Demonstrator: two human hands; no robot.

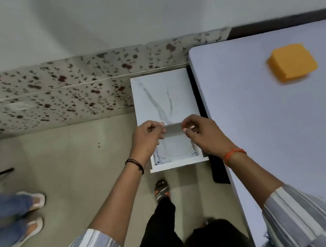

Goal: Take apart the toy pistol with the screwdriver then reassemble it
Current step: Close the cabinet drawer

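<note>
1. The person stands at a small white cabinet [162,94] with its drawer [177,161] pulled out. This looks like the very start: getting things out before any taking apart.
2. No toy pistol and no screwdriver show anywhere. They may be in the drawer, but only pale cloth or paper shows inside.
3. The left hand [146,138] and right hand [199,134] hang over the drawer's back, close together. Both have curled fingers. It is too blurry to tell if they pinch anything.
4. Next, I think the hands must reach in and find the toy.
5. An orange block [292,62] sits on the table [285,126] to the right.
</note>
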